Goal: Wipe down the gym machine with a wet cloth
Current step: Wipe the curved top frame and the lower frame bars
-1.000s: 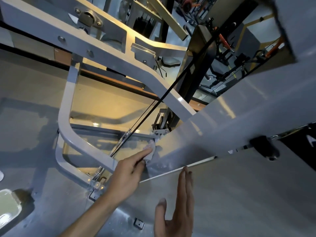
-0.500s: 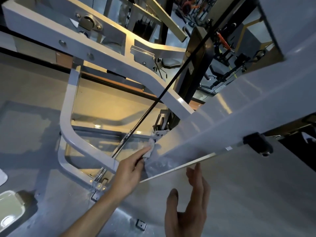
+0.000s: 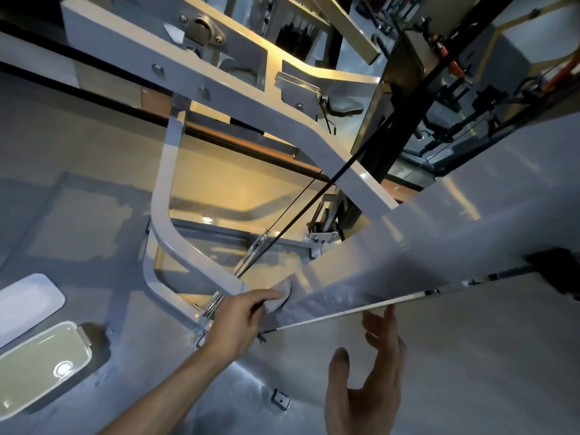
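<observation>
- Two hands are in view. The right hand [image 3: 365, 378], nearest the camera, is raised with its fingers straight and slightly spread; it holds nothing, and its fingertips [image 3: 387, 312] reach the lower edge of the large grey panel [image 3: 423, 246]. Whether they touch that edge cannot be told.
- The left hand [image 3: 243, 318], with one bare forearm behind it, lies to the left of the right hand, at the panel's low left end. Its fingers are curled over one small pale cloth [image 3: 280, 296] and press it against the panel's surface.
- The cloth is bunched; only its upper part shows past the fingers. It sits just beside the point where the curved white frame tube [image 3: 175, 246] meets the panel.
- One grey panel, part of the gym machine, slants from the lower middle up to the right; a wet, speckled patch shows just right of the cloth.
- Left of the panel, on the grey floor [image 3: 78, 183], lie two flat things: one clear lidded container [image 3: 40, 362] and, just beyond it, one white tray [image 3: 25, 299].
- One black cable [image 3: 314, 202] runs up and to the right from near the cloth.
- Above the panel, one white frame beam [image 3: 219, 80] carries three visible bolt heads.
- Beyond the beam, further gym equipment [image 3: 455, 89] stands, dark and indistinct.
</observation>
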Demonstrator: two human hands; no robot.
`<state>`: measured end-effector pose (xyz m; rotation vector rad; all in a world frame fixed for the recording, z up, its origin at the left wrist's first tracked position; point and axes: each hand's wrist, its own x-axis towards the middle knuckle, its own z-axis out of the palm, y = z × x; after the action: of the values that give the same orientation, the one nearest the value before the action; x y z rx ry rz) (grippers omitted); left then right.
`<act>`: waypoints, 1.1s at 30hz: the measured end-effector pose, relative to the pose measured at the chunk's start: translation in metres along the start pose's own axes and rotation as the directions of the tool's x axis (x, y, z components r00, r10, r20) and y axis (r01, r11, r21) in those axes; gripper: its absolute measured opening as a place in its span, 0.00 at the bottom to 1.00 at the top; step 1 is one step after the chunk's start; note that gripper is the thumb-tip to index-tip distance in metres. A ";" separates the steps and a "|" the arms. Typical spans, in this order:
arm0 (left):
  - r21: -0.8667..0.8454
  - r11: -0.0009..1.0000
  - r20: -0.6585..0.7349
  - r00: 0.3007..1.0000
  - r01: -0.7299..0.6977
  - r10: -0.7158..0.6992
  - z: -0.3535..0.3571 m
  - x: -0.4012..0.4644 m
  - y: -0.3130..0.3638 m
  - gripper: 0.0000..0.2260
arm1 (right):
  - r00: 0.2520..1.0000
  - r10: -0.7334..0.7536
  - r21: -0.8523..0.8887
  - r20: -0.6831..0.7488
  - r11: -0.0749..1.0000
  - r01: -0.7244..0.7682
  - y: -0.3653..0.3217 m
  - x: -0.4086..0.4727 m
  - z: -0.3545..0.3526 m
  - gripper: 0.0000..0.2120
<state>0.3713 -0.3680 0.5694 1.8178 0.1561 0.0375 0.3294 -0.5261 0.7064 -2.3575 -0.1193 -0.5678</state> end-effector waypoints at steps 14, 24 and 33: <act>0.539 0.814 -0.418 0.908 0.216 0.036 -0.157 0.068 -0.074 0.18 | 0.996 0.090 0.022 0.018 0.996 -0.091 0.015 -0.015 0.008 0.42; 0.503 0.864 -0.181 0.981 0.034 0.067 -0.072 0.047 -0.074 0.18 | 0.996 0.087 0.081 -0.014 0.993 -0.086 0.021 -0.015 0.011 0.39; 0.298 0.950 0.072 0.994 -0.098 0.080 -0.063 0.044 -0.059 0.20 | 0.995 0.103 0.092 -0.005 0.990 -0.102 0.022 -0.017 0.011 0.39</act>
<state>0.4030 -0.2875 0.5255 2.1281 0.0379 0.0243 0.3232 -0.5339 0.6785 -2.2569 -0.0187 -0.5131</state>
